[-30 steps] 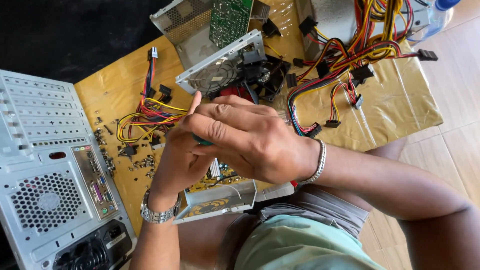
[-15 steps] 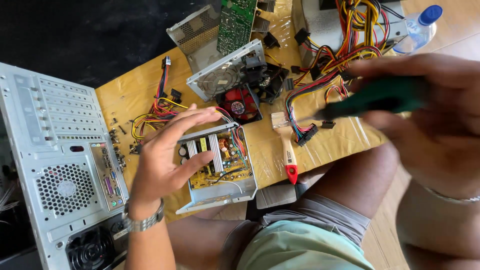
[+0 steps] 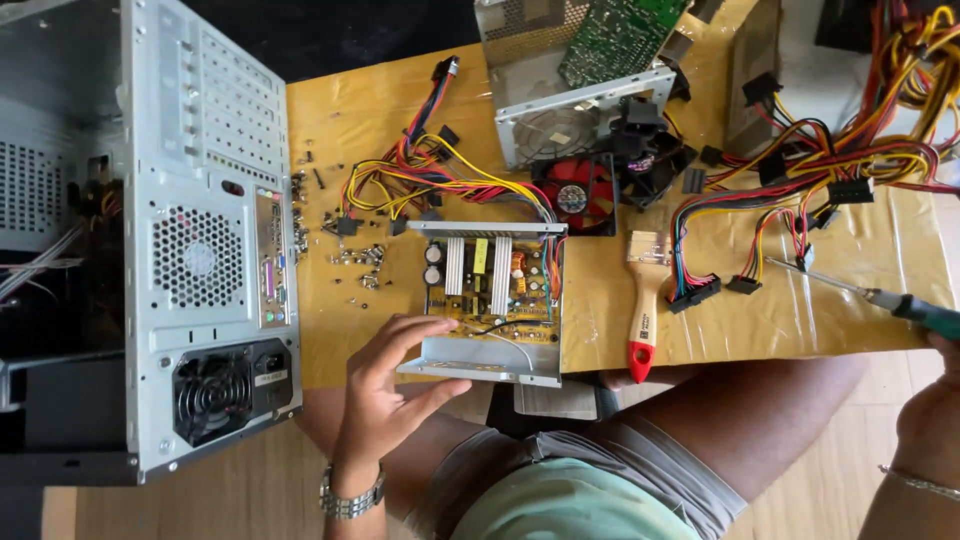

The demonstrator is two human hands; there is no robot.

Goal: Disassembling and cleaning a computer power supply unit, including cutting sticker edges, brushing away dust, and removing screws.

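Observation:
An open power supply unit (image 3: pixel 490 300) with its yellow circuit board showing lies on the table in front of me. My left hand (image 3: pixel 390 385) grips its near left corner, thumb under the metal edge. Far off at the right edge of the view, my right hand (image 3: pixel 930 420) holds a green-handled screwdriver (image 3: pixel 880 298), its shaft pointing left over the table. A paintbrush (image 3: pixel 645 300) with a wooden and red handle lies between the unit and the screwdriver.
A grey computer case (image 3: pixel 200 230) stands at the left. Loose screws (image 3: pixel 345 250) lie beside it. Bundles of coloured cables (image 3: pixel 820 170), a red fan (image 3: pixel 575 195), a second metal housing (image 3: pixel 560 100) with a green board lie at the back.
My right hand has swung away from the unit to the far right with the screwdriver. My left hand has slid down to the unit's near corner. The view has shifted right.

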